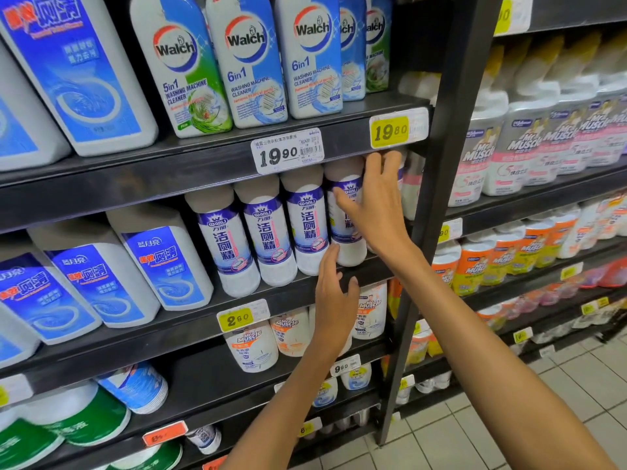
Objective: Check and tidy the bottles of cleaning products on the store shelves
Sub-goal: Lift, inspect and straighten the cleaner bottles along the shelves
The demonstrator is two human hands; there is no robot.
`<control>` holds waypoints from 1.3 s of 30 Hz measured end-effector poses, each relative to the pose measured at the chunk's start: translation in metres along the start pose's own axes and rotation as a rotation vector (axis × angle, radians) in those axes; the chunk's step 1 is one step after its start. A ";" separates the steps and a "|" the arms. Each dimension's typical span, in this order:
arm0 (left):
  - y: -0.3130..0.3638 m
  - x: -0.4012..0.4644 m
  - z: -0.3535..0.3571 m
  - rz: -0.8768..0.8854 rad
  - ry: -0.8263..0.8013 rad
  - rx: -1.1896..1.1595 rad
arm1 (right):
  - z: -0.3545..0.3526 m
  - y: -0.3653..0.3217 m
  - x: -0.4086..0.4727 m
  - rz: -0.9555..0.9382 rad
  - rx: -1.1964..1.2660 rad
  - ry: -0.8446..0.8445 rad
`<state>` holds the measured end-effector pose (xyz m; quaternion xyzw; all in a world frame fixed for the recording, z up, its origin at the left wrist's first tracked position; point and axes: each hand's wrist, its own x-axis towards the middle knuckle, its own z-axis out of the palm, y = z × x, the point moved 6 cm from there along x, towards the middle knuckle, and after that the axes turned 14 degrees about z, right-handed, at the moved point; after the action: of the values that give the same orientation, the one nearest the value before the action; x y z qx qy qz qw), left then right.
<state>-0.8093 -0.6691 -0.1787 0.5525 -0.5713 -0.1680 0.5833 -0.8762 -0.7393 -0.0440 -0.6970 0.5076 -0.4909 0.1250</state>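
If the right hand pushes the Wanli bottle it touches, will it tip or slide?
The Wanli bottle is tall and narrow, so a high push from the right hand may tip it. Its smooth plastic probably slides easily. Neighbouring bottles likely brace it sideways.

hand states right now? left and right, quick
Left hand: open, fingertips at the base of a Wanli bottle, holding nothing.
Right hand: open, fingers spread flat against the same bottle, no grip.
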 end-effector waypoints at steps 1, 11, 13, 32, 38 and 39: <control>0.001 0.000 0.000 0.002 0.001 0.005 | 0.004 0.001 -0.001 0.004 -0.035 -0.001; 0.007 0.001 0.000 0.059 0.007 0.045 | 0.013 0.003 -0.001 0.078 -0.064 0.110; 0.005 0.000 0.001 0.057 0.005 0.062 | 0.007 0.003 -0.003 0.090 0.038 0.087; 0.022 -0.040 -0.043 -0.036 -0.172 -0.434 | 0.004 0.023 -0.032 0.433 0.769 -0.503; 0.001 -0.081 -0.050 -0.303 -0.229 -0.630 | 0.037 0.021 -0.053 0.674 1.100 -0.776; -0.003 -0.087 -0.053 -0.356 -0.189 -0.663 | 0.042 0.023 -0.061 0.697 1.111 -0.796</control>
<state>-0.7885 -0.5740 -0.2091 0.4067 -0.4325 -0.4921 0.6367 -0.8553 -0.7130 -0.1135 -0.4557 0.2936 -0.3180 0.7778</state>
